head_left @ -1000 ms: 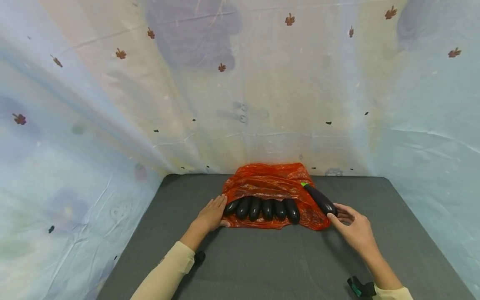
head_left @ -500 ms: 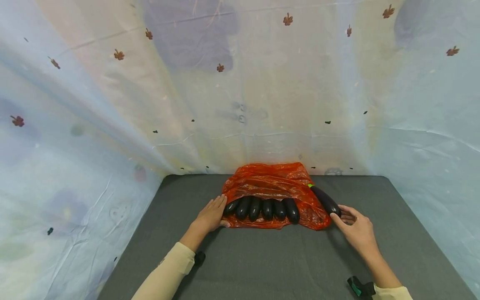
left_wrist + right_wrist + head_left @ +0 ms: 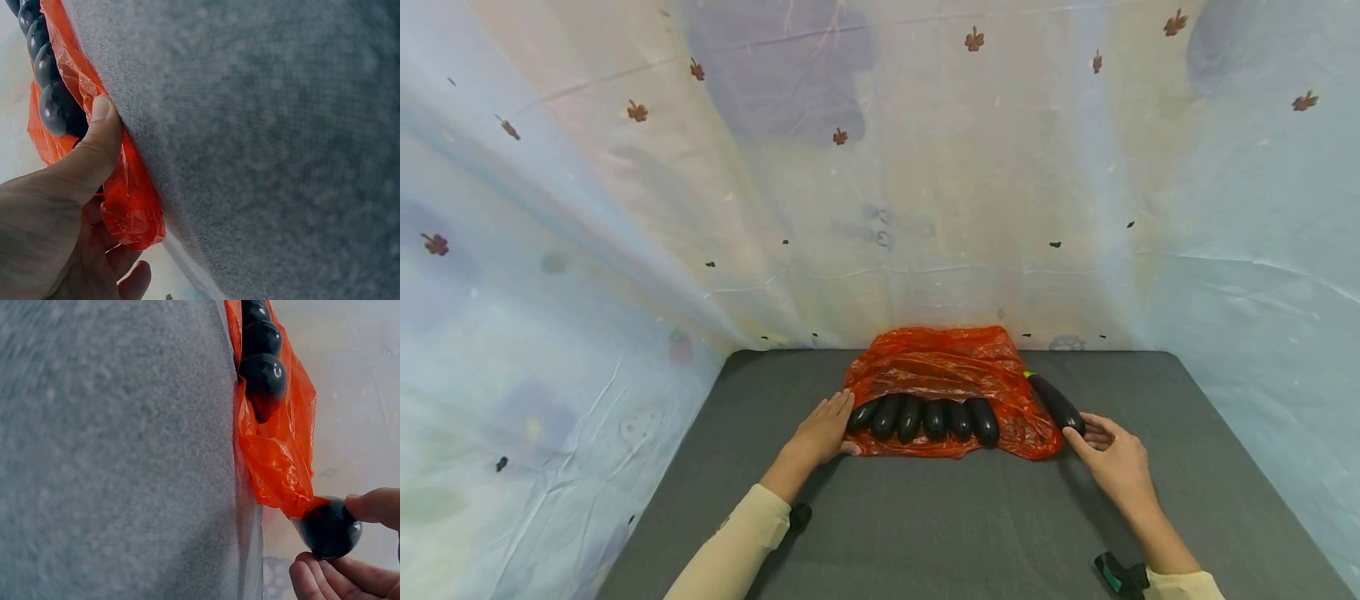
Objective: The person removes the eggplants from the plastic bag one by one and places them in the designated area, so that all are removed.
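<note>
A lone dark eggplant [image 3: 1056, 402] with a green stem end lies slanted on the grey table [image 3: 940, 517] at the right edge of an orange plastic bag [image 3: 946, 367], its stem end pointing toward the back edge and its round end toward the person. The right hand [image 3: 1112, 461] pinches that round end between thumb and fingertips; the right wrist view shows the eggplant's tip just touching a fold of the bag while the fingers [image 3: 375, 506] curl round it. The bag sits near the middle of the table's back edge, and six more eggplants [image 3: 925, 417] lie side by side in a row at its open front. The left hand [image 3: 823, 429] rests flat at the bag's left edge with fingers straight, and in the left wrist view its thumb [image 3: 94, 150] presses the orange film beside the end eggplant of the row. A pale patterned sheet [image 3: 625, 208] hangs behind and to both sides of the table.
</note>
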Action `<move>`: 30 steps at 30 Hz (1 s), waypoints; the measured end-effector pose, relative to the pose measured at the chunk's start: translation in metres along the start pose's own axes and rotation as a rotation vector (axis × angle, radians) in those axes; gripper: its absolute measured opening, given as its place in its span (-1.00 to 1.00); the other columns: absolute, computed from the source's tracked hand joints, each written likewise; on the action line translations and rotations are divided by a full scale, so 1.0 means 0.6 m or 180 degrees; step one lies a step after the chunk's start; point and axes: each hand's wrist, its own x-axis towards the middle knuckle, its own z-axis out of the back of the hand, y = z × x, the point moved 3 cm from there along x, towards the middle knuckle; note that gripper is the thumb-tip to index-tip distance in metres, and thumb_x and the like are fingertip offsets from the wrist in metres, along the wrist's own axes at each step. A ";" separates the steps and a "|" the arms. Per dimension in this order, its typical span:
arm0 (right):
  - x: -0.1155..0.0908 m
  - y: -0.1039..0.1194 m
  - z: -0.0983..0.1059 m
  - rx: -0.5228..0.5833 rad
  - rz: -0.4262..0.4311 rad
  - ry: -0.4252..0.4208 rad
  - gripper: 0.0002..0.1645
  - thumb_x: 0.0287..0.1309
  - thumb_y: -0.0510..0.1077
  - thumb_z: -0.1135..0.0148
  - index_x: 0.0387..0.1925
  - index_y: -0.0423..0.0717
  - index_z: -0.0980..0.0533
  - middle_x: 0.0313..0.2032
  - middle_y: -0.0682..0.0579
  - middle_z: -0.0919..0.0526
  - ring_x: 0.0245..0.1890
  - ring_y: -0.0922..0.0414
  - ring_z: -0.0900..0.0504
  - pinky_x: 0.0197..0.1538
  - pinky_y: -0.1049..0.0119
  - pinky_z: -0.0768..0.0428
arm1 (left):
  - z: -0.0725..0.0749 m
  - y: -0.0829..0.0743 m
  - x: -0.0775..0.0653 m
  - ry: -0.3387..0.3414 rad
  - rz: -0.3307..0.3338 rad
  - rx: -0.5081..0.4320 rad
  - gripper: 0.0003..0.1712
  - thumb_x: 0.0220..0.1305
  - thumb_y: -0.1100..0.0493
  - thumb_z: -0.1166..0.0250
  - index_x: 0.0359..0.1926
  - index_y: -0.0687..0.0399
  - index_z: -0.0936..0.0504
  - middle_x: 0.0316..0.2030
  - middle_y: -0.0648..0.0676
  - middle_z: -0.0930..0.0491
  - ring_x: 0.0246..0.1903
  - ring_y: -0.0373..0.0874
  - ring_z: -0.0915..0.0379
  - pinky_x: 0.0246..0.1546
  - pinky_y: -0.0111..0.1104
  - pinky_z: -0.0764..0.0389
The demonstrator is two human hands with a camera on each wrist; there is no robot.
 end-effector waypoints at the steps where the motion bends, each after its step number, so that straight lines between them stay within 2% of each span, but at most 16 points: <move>1: 0.001 -0.002 0.000 -0.0009 -0.0019 -0.0012 -0.32 0.41 0.09 -0.45 0.28 -0.36 -0.60 0.00 -0.42 -0.75 -0.05 -0.26 -0.79 -0.20 0.22 -0.77 | 0.000 0.000 0.000 0.0008 0.0000 -0.0011 0.17 0.37 -0.20 -0.42 0.68 0.36 -0.06 0.69 0.29 0.00 0.68 0.18 0.06 0.66 0.01 -0.04; 6: 0.007 -0.011 -0.001 -0.0039 -0.0128 -0.0032 -0.28 0.41 0.13 -0.45 0.29 -0.38 -0.59 0.02 -0.43 -0.74 -0.04 -0.27 -0.78 -0.21 0.24 -0.76 | 0.001 -0.001 0.000 -0.0005 -0.0028 -0.0059 0.16 0.38 -0.15 -0.43 0.68 0.39 -0.05 0.69 0.33 0.01 0.67 0.22 0.07 0.66 0.04 -0.02; 12: 0.007 -0.017 -0.004 -0.0081 -0.0263 0.0033 -0.27 0.41 0.11 -0.44 0.30 -0.40 -0.57 0.04 -0.46 -0.73 0.00 -0.30 -0.77 -0.06 -0.06 -0.78 | -0.001 0.000 -0.001 -0.0026 -0.0042 -0.0041 0.17 0.38 -0.14 -0.43 0.68 0.39 -0.04 0.68 0.34 0.00 0.67 0.24 0.07 0.67 0.03 0.00; 17: 0.010 -0.017 -0.006 -0.0144 -0.0264 0.0259 -0.24 0.43 0.12 -0.43 0.31 -0.45 -0.54 0.06 -0.48 -0.71 0.02 -0.33 -0.75 0.04 -0.22 -0.72 | 0.003 -0.002 -0.003 -0.0027 -0.0018 -0.0025 0.16 0.38 -0.17 -0.42 0.68 0.37 -0.06 0.69 0.31 -0.01 0.67 0.19 0.06 0.67 0.00 -0.03; 23: 0.011 -0.018 -0.009 -0.0231 -0.0342 0.0534 -0.21 0.43 0.14 -0.42 0.29 -0.48 -0.53 0.04 -0.45 -0.72 0.03 -0.32 -0.75 0.04 -0.24 -0.71 | 0.004 -0.003 -0.004 -0.0035 -0.0019 0.0012 0.17 0.36 -0.20 -0.42 0.68 0.36 -0.07 0.68 0.29 -0.02 0.67 0.17 0.04 0.66 -0.01 -0.06; 30: 0.014 -0.020 -0.013 -0.0329 -0.0365 0.0686 -0.24 0.41 0.10 -0.43 0.24 -0.51 -0.54 -0.08 -0.36 -0.76 -0.10 -0.24 -0.76 -0.11 -0.18 -0.72 | 0.003 -0.001 -0.003 -0.0031 -0.0021 0.0022 0.18 0.35 -0.20 -0.44 0.67 0.38 -0.08 0.68 0.31 -0.03 0.67 0.19 0.03 0.66 0.00 -0.06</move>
